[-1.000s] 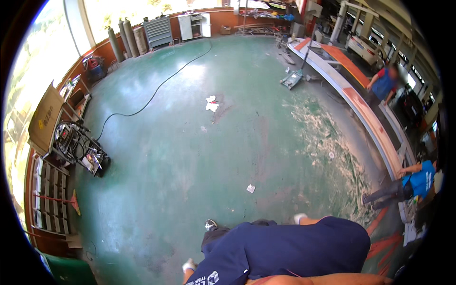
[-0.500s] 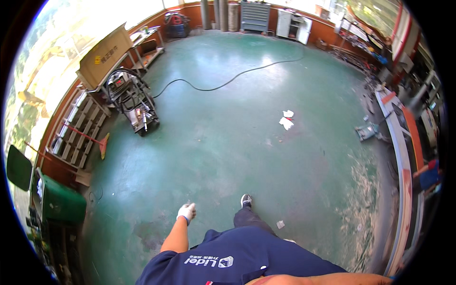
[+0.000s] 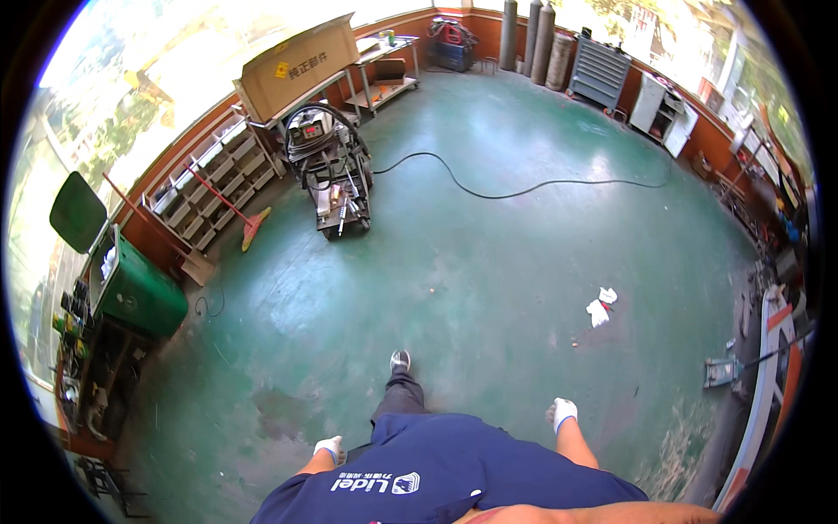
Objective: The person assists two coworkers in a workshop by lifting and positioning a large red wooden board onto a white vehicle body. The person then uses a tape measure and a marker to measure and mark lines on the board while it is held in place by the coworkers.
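My left hand (image 3: 330, 449), in a white glove, hangs low beside my body, its fingers curled; part of it is close against my dark blue shirt (image 3: 436, 454). On the other side, my right hand (image 3: 563, 412) swings out in front, also white-gloved, with loosely curled fingers. Nothing shows in either hand, and neither touches an object. One shoe (image 3: 400, 360) is stepping forward on the green floor (image 3: 471, 323). Nearest to my right hand lie white crumpled rags (image 3: 600, 309) with a bit of red, well beyond it on the floor.
Left side: green bin (image 3: 144, 284) with lid up, broom (image 3: 253, 229), shovel (image 3: 197, 266), bin rack (image 3: 214, 179). Ahead: welding cart (image 3: 332, 175), cardboard (image 3: 297, 70), black cable (image 3: 524, 188), cylinders (image 3: 541, 44), drawer cabinet (image 3: 599, 72). At right: metal frame (image 3: 768, 375), blue-grey tool (image 3: 722, 373).
The view has turned left, so the room's things sit farther right. My left hand has swung back toward my body; my right hand has come into view in front. A foot still shows ahead.
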Action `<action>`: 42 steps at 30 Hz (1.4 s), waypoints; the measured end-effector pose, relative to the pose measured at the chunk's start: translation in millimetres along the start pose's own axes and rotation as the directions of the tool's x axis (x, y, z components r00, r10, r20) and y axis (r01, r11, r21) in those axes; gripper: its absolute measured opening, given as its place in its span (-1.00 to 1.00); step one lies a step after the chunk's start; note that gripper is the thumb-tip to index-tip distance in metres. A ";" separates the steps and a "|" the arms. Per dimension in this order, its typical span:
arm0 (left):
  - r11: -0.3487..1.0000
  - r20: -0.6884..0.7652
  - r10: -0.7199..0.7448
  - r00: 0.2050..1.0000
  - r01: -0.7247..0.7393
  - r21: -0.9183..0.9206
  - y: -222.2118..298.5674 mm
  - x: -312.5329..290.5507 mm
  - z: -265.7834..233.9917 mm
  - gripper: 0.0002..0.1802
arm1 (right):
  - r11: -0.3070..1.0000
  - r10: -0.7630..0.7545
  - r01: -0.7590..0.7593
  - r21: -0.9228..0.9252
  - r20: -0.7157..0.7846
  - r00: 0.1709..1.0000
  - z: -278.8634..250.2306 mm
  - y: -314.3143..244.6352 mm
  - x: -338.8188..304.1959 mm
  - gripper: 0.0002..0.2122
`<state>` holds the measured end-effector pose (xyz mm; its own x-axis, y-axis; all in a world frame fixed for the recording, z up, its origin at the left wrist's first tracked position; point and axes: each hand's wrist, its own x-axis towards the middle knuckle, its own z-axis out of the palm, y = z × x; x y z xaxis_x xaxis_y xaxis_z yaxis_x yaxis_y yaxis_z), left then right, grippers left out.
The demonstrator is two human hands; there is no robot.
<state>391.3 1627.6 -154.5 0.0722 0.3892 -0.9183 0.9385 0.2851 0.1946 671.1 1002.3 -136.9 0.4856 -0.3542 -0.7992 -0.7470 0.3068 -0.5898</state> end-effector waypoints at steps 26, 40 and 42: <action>0.951 0.061 0.218 0.974 -0.198 -0.239 615.7 168.0 -31.3 -0.50 | 0.845 0.100 -0.054 -0.531 0.057 0.993 455.1 -232.6 110.0 -0.91; 0.993 0.097 0.105 0.990 -0.100 -0.056 741.7 160.5 -6.3 -0.34 | 0.992 -0.032 0.095 -0.087 0.546 0.837 743.2 -582.7 318.4 -0.94; 0.957 0.054 0.181 0.982 -0.188 0.222 803.3 164.4 5.8 -0.40 | 0.968 -0.160 0.230 -0.101 0.461 0.873 787.9 -635.0 287.7 -0.86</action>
<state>1159.1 1915.5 -151.1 0.2586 0.3861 -0.8854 0.9592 0.0055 0.2826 1642.9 1401.6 -83.3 0.7527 0.0485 -0.6566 -0.6567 0.1265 -0.7435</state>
